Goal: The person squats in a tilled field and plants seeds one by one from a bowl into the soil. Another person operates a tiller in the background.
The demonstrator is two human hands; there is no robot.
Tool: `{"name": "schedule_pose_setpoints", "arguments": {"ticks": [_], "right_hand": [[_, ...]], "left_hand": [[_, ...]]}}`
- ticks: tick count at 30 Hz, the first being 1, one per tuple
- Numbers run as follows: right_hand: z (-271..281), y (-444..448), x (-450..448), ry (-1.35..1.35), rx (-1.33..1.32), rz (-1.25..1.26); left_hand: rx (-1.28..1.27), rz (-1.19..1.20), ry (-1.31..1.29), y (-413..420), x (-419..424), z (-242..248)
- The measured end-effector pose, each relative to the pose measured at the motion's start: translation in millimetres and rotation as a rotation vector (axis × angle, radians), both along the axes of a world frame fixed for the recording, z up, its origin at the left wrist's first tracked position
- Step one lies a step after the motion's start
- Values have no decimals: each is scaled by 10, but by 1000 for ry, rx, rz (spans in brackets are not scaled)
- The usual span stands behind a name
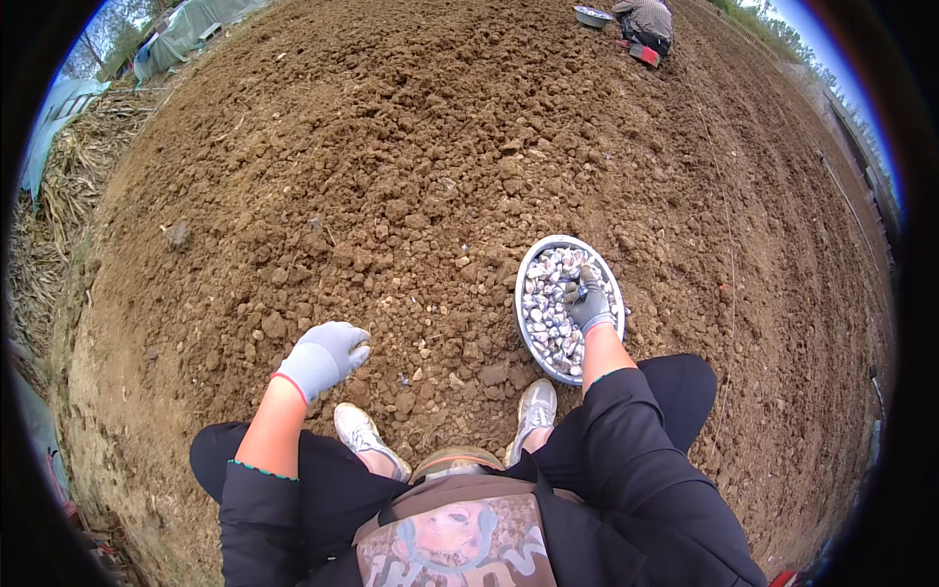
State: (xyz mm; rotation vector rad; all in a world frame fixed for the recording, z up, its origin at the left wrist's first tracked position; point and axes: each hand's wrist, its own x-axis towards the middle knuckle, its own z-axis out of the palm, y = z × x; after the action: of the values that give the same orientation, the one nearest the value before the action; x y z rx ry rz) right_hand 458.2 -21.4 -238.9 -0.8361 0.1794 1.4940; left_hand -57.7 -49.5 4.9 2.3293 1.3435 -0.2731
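Note:
My right hand (589,299), in a dirty grey work glove, reaches into an oval grey basin (522,323) heaped with whitish and purple cloves, seemingly garlic cloves (544,293). Its fingers are bent among the cloves, and their grip is not clear. Away to the left, my left hand (324,359) hovers over the clods in a light grey glove with a red cuff. The thumb and fingers curl inward; whether anything sits between them is hidden. The basin rests on the soil just beyond my right shoe (537,407).
Loose, lumpy brown soil (411,191) spreads ahead. A thin string (728,220) runs along the right side. Far ahead, another person (649,22) crouches beside a second basin (593,16). Dry stalks (70,191) and plastic sheeting (176,37) edge the left. My left shoe (367,436) stands below my hand.

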Motion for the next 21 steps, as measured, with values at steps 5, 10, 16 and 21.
{"name": "schedule_pose_setpoints", "arguments": {"ticks": [5, 10, 16, 21], "right_hand": [[604, 47, -389, 200, 237, 191], [812, 159, -1088, 293, 286, 651], [1329, 47, -2345, 421, 400, 1009], [1628, -85, -2789, 594, 354, 1002]], "left_hand": [[-5, 42, -57, -11, -19, -62], [-135, 312, -606, 28, 203, -264], [-301, 458, -1074, 157, 369, -275], [-401, 415, -1151, 126, 382, -130]]}}
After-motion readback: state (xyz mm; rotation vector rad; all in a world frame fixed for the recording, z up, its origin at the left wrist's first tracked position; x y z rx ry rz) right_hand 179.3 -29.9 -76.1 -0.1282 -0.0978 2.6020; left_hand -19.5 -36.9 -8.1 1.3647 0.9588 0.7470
